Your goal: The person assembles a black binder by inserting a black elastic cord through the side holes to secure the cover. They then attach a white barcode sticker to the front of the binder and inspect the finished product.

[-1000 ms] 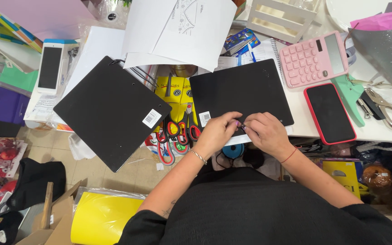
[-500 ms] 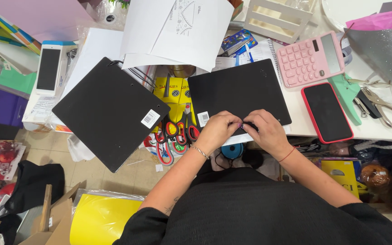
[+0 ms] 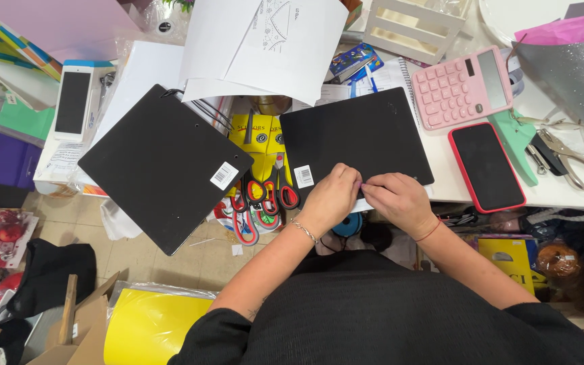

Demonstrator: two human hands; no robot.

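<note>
Both hands meet at the near edge of a black board (image 3: 356, 138) lying flat on the white table (image 3: 569, 192). Left hand (image 3: 332, 197) is curled, knuckles up, fingertips pressed onto the board's lower edge. Right hand (image 3: 400, 197) sits just beside it, its fingers bent toward the left; between the two, a tiny pinkish bit shows at the fingertips, too small to tell what it is. The hands touch or nearly touch there.

A white barcode sticker (image 3: 303, 176) sits on the board's lower left corner, just left of the left hand. Further left, a second, larger black board (image 3: 160, 165) lies tilted, hanging off the table edge. Between the boards lie red-handled scissors (image 3: 265, 196) on yellow packaging. Right of the board in hand lies a dark phone (image 3: 487, 165) in a red case, and above it a pink calculator (image 3: 464, 84). White paper sheets (image 3: 265, 47) overlap the boards' far edges.
</note>
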